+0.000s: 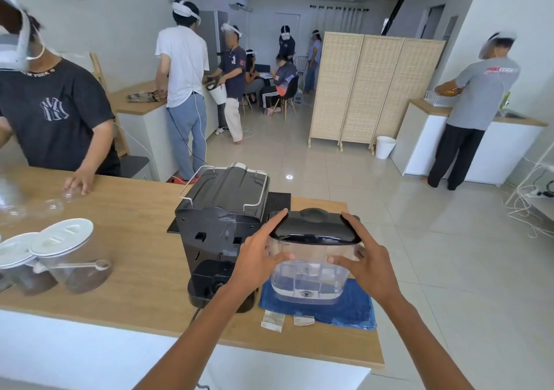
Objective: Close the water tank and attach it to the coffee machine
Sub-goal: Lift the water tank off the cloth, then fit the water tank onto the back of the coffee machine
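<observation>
A clear plastic water tank (308, 275) stands on a blue cloth (350, 308) on the wooden counter, with a little water in its bottom. Its black lid (314, 227) sits on top of it. My left hand (257, 257) grips the tank's left side, index finger stretched along the lid's left edge. My right hand (365, 263) holds the right side, fingers on the lid's right end and the tank's front. The black coffee machine (218, 227) stands just left of the tank, its back toward me.
Two lidded jars of coffee grounds (60, 257) stand at the counter's left. A person in a black shirt (54, 114) leans a hand on the far counter edge. A black mat (278, 200) lies behind the machine. The counter's right edge (377, 329) is close to the cloth.
</observation>
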The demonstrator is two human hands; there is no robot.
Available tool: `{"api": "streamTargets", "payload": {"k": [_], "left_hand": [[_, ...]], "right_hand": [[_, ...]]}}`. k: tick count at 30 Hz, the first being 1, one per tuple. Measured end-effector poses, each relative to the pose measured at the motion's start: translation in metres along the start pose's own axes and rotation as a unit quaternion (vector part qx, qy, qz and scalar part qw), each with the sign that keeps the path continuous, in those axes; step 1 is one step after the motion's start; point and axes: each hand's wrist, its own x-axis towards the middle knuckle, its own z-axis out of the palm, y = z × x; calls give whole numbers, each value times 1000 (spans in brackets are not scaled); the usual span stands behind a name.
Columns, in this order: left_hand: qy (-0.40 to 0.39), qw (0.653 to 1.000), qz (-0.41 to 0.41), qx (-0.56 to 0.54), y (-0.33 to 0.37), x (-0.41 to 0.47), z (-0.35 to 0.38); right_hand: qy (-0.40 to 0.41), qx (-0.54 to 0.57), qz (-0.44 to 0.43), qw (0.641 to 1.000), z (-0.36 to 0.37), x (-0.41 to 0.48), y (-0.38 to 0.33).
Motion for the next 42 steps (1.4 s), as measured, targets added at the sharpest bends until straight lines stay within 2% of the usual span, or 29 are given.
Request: {"api": "streamTargets", "payload": {"k": [8,17,25,42], "left_hand": [[37,999,19,23,4,-23,-49],[81,996,26,29,-13,-42,-114],[85,996,20,18,-41,-51,-166],[77,996,38,26,-78,-33,-190]], "right_hand": [[-7,1,-24,1000,20,-7,-43],[-18,25,-28,999,83,-4,-85],[-15,4,-28,999,145,-2,-112],[44,-72,-24,996,203,6,-110]]}}
